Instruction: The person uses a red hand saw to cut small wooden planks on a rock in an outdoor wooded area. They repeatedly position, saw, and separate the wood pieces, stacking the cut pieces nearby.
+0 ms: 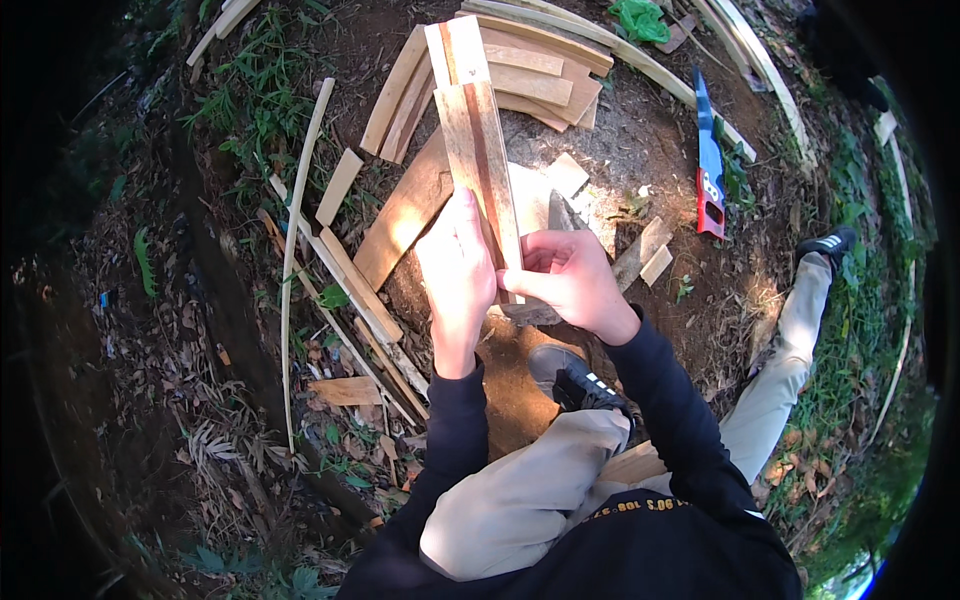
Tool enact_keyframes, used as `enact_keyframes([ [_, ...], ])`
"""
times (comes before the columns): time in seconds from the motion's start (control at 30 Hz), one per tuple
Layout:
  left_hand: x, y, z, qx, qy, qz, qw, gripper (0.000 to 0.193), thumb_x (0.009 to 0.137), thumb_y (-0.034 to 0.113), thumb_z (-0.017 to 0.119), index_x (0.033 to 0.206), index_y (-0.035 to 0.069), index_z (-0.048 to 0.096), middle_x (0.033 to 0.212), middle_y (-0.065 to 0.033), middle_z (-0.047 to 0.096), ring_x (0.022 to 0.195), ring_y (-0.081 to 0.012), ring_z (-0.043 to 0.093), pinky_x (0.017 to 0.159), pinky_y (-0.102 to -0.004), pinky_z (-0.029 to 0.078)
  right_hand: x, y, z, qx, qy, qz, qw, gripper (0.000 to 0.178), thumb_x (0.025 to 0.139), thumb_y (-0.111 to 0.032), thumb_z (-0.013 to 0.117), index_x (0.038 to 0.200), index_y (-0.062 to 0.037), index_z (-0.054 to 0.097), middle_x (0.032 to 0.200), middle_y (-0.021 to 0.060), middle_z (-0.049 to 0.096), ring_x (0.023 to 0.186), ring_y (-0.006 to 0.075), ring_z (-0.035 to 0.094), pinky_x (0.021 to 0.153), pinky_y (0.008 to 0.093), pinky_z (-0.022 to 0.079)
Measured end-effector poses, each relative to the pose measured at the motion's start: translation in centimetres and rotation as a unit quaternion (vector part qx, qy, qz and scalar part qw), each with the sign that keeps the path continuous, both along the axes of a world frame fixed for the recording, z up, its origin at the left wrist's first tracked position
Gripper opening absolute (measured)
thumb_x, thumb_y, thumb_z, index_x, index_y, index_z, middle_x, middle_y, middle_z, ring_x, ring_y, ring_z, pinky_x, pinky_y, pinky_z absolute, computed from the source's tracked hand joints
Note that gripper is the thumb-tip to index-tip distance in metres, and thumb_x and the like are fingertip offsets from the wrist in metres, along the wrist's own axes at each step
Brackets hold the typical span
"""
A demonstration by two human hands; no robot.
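Two narrow wooden boards lie one on the other in front of me. The upper wooden board (472, 130) has a reddish-brown stripe down its length, and the lower board (457, 48) sticks out past its far end. My left hand (460, 275) is wrapped along the boards' left side, thumb lying on top. At the near right corner my right hand (568, 278) pinches the upper board's edge between thumb and bent fingers. Partly hidden behind my right hand is a grey, pointed piece (565, 213); its kind is unclear.
Beyond the boards lies a pile of cut planks (530, 75). A handsaw (710, 160) with a blue blade and red handle rests at the right. Long thin strips (300, 220) and a wide plank (405, 215) lie left. Small offcuts (655, 262) sit near my right hand; a green plastic bag (640, 20) is far off.
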State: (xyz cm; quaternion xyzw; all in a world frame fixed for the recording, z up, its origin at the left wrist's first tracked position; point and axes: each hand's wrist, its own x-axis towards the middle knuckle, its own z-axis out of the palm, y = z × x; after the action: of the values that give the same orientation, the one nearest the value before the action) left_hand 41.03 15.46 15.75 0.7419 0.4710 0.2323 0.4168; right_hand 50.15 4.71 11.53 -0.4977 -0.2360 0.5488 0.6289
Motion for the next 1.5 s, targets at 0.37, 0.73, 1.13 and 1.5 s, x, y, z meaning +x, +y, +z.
enact_keyframes([
  [0.37, -2.2, 3.5, -7.1, -0.075, -0.109, -0.019, 0.991, 0.049, 0.11, 0.04, 0.036, 0.098, 0.0, 0.064, 0.073, -0.0017, 0.062, 0.063, -0.0078, 0.057, 0.058, -0.0246, 0.047, -0.5, 1.8, 0.4, -0.04, -0.182, -0.066, 0.98, 0.024, 0.075, -0.017, 0.082, 0.077, 0.0016, 0.068, 0.064, 0.0072, 0.066, 0.056, 0.0093, 0.06, 0.054, 0.0264, 0.048],
  [0.73, -3.3, 0.7, -3.9, -0.214, -0.308, -0.097, 0.922, 0.044, 0.109, 0.042, 0.035, 0.124, 0.005, 0.053, 0.094, -0.0008, 0.06, 0.08, -0.0068, 0.058, 0.069, -0.0236, 0.051, -3.1, -0.7, 3.5, 0.078, -0.355, -0.128, 0.923, 0.022, 0.082, -0.012, 0.077, 0.078, 0.0033, 0.062, 0.062, 0.0098, 0.061, 0.054, 0.0162, 0.062, 0.052, 0.0299, 0.049],
  [1.13, -2.6, 0.0, -2.7, -0.263, -0.388, -0.131, 0.874, 0.058, 0.095, 0.034, 0.062, 0.139, -0.002, 0.046, 0.108, -0.0069, 0.065, 0.088, -0.0097, 0.065, 0.077, -0.0247, 0.056, -0.9, 1.4, 5.7, -0.027, -0.228, -0.045, 0.972, 0.017, 0.081, -0.012, 0.074, 0.079, -0.0001, 0.061, 0.059, 0.0077, 0.058, 0.051, 0.014, 0.059, 0.052, 0.0277, 0.047],
  [1.5, -2.9, 0.8, -3.3, -0.222, -0.33, -0.096, 0.912, 0.036, 0.103, 0.026, 0.05, 0.126, -0.001, 0.055, 0.095, -0.0043, 0.067, 0.078, -0.0085, 0.063, 0.07, -0.0241, 0.055, -1.7, 1.4, 5.6, -0.008, -0.289, -0.042, 0.956, 0.018, 0.081, -0.01, 0.074, 0.081, 0.0, 0.06, 0.061, 0.0097, 0.058, 0.052, 0.0181, 0.06, 0.051, 0.0297, 0.047],
])
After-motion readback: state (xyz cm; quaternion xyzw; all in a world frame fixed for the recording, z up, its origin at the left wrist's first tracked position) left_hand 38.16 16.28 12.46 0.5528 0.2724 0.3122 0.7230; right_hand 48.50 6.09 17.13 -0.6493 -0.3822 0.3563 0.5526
